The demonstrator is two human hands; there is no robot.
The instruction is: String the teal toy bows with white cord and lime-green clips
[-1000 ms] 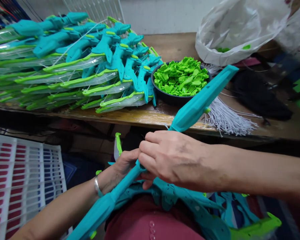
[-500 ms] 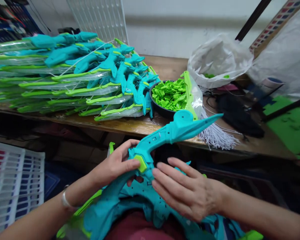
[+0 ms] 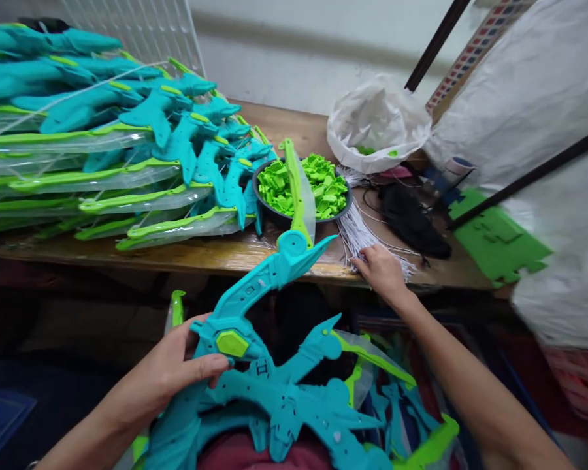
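Observation:
My left hand [image 3: 176,362] is wrapped round the middle of a teal plastic toy bow [image 3: 255,287], its thumb beside a lime-green hexagonal piece [image 3: 232,343]. A green arm with clear film [image 3: 300,196] extends from the bow's upper end, in front of a bowl of green pieces. My right hand [image 3: 383,271] is at the table edge, fingers bent in a pinch on a bundle of white strings [image 3: 360,228]. Whether it has one string or several is too small to tell. Another teal toy bow [image 3: 294,405] lies across my lap beneath the held one.
A tall stack of toy bows [image 3: 127,130] fills the table's left side. The dark bowl [image 3: 262,202] of green clips stands beside it. Behind are a white plastic bag [image 3: 377,124], a black cloth [image 3: 411,219] and a green foam mat [image 3: 500,235]. More bow parts lie below right.
My right hand has left the bow's side and reached forward right to the white strings. The green hexagonal piece is now uncovered by my left thumb. The view has shifted right.

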